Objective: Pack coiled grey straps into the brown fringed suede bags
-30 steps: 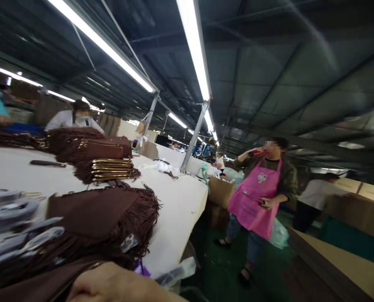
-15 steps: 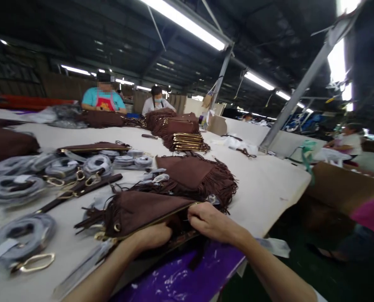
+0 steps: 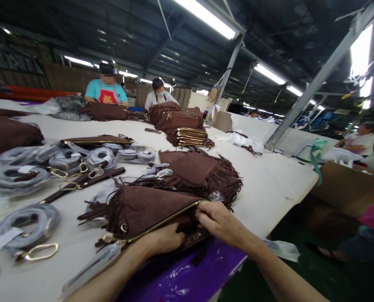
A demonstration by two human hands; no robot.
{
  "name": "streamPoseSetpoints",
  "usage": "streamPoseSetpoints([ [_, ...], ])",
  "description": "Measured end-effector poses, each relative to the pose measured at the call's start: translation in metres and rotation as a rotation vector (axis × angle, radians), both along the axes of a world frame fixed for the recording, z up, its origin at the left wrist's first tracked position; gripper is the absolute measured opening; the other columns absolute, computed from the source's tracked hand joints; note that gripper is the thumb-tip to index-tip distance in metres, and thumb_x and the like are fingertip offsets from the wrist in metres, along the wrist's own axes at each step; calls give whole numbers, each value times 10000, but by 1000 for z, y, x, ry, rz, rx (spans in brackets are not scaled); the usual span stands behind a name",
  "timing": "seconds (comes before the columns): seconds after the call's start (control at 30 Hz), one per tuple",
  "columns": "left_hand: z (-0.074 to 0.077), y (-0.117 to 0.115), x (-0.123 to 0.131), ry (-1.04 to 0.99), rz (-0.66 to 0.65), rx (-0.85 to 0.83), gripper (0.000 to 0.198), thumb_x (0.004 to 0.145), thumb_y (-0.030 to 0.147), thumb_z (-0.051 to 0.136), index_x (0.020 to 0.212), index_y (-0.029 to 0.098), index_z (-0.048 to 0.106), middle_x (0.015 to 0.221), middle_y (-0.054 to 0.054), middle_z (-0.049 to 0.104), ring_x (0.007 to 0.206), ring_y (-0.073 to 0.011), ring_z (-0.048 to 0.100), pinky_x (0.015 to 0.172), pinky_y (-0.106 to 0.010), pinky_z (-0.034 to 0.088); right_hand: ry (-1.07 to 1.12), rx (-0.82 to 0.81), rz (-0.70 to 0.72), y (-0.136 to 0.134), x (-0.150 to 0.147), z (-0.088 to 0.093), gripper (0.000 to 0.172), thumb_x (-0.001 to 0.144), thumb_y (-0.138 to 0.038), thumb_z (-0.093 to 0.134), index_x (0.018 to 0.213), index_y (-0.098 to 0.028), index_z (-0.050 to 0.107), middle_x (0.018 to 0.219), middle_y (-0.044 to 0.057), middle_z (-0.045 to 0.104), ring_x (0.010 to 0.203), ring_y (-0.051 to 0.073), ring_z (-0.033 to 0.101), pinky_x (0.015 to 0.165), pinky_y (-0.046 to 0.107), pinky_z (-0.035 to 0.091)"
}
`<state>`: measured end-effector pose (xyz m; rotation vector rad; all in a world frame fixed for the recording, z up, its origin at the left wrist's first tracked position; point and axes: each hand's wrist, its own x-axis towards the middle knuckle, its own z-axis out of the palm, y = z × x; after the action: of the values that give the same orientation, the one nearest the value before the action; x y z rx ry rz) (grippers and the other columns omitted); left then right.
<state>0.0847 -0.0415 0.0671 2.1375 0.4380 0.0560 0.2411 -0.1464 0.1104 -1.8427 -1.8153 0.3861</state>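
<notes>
A brown fringed bag (image 3: 155,208) lies in front of me with its gold zipper undone. My left hand (image 3: 166,239) reaches into the bag's opening; its fingertips are hidden inside. At the right end of the opening, my right hand (image 3: 216,216) is closed on the bag's zipper edge. Beneath the bag is a shiny purple sheet (image 3: 177,277). Just behind it lies another brown fringed bag (image 3: 190,170).
Coiled, wrapped straps (image 3: 26,228) with gold clasps cover the table's left side. Farther back is a pile of fringed bags (image 3: 187,121). Two co-workers (image 3: 107,94) are across the table. The table edge (image 3: 295,203) runs along the right.
My left hand has gone a little farther right into the bag. My right hand keeps its hold on the zipper edge. The whole view has shifted slightly.
</notes>
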Motion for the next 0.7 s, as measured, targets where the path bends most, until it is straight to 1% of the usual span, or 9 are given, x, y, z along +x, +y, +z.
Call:
streamPoseSetpoints([
  [0.03, 1, -1, 1, 11, 44, 7, 435, 753, 156, 463, 1135, 197, 666, 1201, -40, 684, 1095, -242, 606, 1061, -349, 404, -11, 9, 3, 0, 0, 1, 137, 740, -141, 404, 618, -202, 407, 598, -25, 486, 574, 133, 452, 564, 246, 294],
  [0.1, -1, -1, 1, 20, 175, 24, 396, 780, 147, 430, 1075, 200, 689, 1149, -40, 708, 1105, -258, 599, 1068, -395, 394, -51, 32, 15, 0, 1, 1, 144, 724, -129, 403, 605, -206, 379, 579, -35, 446, 556, 129, 419, 555, 249, 279],
  [0.17, -6, 1, 1, 28, 290, 38, 426, 791, 140, 413, 1121, 206, 673, 1158, -45, 706, 1171, -287, 561, 1103, -456, 344, -82, 51, 16, -2, 1, 2, 148, 717, -114, 402, 610, -209, 365, 573, -40, 423, 549, 128, 402, 553, 254, 269],
  [0.23, -12, 3, 1, -11, 320, 55, 454, 801, 158, 416, 1189, 224, 642, 1136, -42, 716, 1170, -296, 562, 1096, -469, 354, -106, 64, 2, -4, 1, 1, 161, 726, -100, 407, 621, -211, 358, 578, -42, 423, 551, 129, 400, 557, 261, 265],
  [0.3, -16, 4, 2, -69, 308, 90, 461, 808, 174, 417, 1207, 250, 635, 1078, -29, 736, 1132, -287, 589, 1059, -439, 404, -128, 82, -13, -6, 0, 1, 180, 741, -90, 412, 628, -215, 348, 586, -43, 424, 553, 131, 397, 561, 268, 264],
  [0.37, -16, 3, 4, -86, 242, 160, 481, 808, 160, 399, 1213, 265, 634, 1072, -20, 736, 1121, -277, 596, 1042, -416, 421, -135, 98, -23, -8, 0, 1, 193, 756, -86, 411, 637, -219, 337, 589, -45, 418, 555, 133, 396, 564, 272, 267],
  [0.5, -13, -4, 10, -31, 105, 291, 458, 832, 158, 374, 1184, 236, 658, 1120, -57, 710, 1025, -292, 624, 1030, -447, 409, -123, 104, -32, -8, 0, 1, 199, 793, -96, 397, 654, -223, 333, 605, -41, 420, 571, 139, 414, 575, 271, 279],
  [0.63, -10, -7, 20, 28, 41, 331, 378, 810, 163, 456, 1104, 193, 691, 1085, -104, 706, 950, -301, 636, 978, -452, 444, -114, 77, -15, -4, 2, 3, 203, 804, -92, 403, 653, -220, 355, 614, -41, 433, 580, 138, 423, 581, 264, 296],
  [0.7, -10, -8, 25, 32, 30, 322, 383, 805, 142, 465, 1123, 179, 676, 1095, -100, 702, 969, -289, 631, 977, -428, 457, -102, 58, -12, -3, 3, 5, 209, 800, -80, 412, 648, -217, 371, 616, -43, 442, 579, 135, 430, 578, 256, 309],
])
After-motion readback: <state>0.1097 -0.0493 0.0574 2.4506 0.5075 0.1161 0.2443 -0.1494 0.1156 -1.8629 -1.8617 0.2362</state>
